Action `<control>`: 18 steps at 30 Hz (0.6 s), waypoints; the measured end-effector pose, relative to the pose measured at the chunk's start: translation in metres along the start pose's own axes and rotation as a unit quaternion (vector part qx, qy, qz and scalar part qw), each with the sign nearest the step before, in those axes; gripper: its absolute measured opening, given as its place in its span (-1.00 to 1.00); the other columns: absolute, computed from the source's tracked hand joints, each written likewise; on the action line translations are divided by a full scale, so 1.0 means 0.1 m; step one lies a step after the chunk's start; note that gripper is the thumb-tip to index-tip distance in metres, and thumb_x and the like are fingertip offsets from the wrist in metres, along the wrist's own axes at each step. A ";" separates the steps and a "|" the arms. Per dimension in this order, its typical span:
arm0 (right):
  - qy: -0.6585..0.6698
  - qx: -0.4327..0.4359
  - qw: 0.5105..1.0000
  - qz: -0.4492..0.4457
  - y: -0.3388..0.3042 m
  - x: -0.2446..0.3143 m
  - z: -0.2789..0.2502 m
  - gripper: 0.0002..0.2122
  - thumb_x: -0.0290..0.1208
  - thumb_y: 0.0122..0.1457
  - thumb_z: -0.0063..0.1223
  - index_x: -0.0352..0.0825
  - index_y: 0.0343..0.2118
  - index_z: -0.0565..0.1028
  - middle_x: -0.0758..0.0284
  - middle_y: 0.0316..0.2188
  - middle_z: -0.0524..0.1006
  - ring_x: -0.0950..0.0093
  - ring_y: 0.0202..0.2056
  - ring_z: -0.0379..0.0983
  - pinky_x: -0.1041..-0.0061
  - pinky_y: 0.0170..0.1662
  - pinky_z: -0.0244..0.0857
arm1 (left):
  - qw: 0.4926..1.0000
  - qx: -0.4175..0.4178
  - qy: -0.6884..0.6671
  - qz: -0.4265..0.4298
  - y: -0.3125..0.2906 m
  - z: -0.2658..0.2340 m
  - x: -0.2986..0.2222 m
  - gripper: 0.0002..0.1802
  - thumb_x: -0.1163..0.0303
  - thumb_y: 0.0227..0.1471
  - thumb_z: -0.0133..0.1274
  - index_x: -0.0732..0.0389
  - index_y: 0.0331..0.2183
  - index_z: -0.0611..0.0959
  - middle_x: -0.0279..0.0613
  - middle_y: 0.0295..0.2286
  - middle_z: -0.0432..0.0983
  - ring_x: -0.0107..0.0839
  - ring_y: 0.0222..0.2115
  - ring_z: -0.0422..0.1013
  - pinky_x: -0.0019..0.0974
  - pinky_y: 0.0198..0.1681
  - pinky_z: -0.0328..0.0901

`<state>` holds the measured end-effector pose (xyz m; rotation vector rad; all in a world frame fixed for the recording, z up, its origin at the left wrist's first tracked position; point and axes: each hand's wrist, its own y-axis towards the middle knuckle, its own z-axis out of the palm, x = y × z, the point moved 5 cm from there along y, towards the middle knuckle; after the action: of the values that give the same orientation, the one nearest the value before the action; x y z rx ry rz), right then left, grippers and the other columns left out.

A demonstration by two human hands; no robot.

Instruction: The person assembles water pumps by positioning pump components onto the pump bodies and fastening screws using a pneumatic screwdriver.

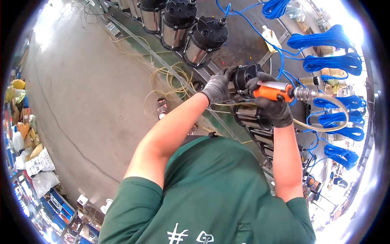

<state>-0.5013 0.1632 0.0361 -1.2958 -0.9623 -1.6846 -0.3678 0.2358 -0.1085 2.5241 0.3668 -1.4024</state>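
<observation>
My right hand, in a dark work glove, wraps round an orange air screwdriver. The tool lies nearly level, its bit end pointing left at the side of a black-capped metal motor housing. A clear air hose loops from the tool's back end. My left hand, in a grey glove, grips the left side of that same housing, fingers curled against it. Whether the bit touches a screw is hidden by the glove and tool.
Several similar steel cylinders with black caps stand in a row beyond my hands, others nearer my right arm. Bundles of blue cable hang at the right. A pale bottle stands on the bench. Yellowish hose lies coiled on the floor.
</observation>
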 end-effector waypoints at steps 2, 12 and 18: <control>-0.092 0.072 0.993 0.009 0.00 0.04 0.10 -0.29 -0.39 -0.04 0.49 -0.31 0.23 0.41 0.32 -0.10 0.63 0.52 -0.09 0.55 0.45 0.04 0.45 | 0.999 -0.020 -0.031 0.023 -0.02 0.02 0.01 0.26 0.16 -0.35 0.53 0.18 0.32 0.19 0.17 0.14 0.36 0.10 0.10 0.41 -0.04 0.20 0.34; -0.099 -0.091 0.988 -0.076 0.11 -0.08 0.09 -0.66 -0.57 -0.08 0.40 -0.29 -0.20 0.55 0.35 -0.35 0.62 0.48 -0.31 0.57 0.47 -0.17 0.53 | 0.995 -0.067 -0.068 0.024 -0.13 -0.03 -0.14 0.18 0.11 -0.33 0.54 0.23 0.27 0.29 0.16 0.10 0.42 0.07 0.10 0.40 -0.06 0.21 0.32; -0.102 -0.108 0.986 -0.070 0.08 -0.05 0.12 -0.67 -0.57 -0.06 0.35 -0.29 -0.18 0.54 0.40 -0.32 0.59 0.55 -0.29 0.54 0.52 -0.16 0.50 | 0.996 -0.075 0.028 0.043 -0.16 -0.01 -0.23 0.21 0.00 -0.30 0.52 0.20 0.29 0.26 0.20 0.12 0.37 0.11 0.13 0.35 -0.02 0.23 0.28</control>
<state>-0.4889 0.1718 0.0339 -1.6016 -1.0312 -1.8311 -0.3841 0.2487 -0.0900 2.4310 0.3556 -1.2283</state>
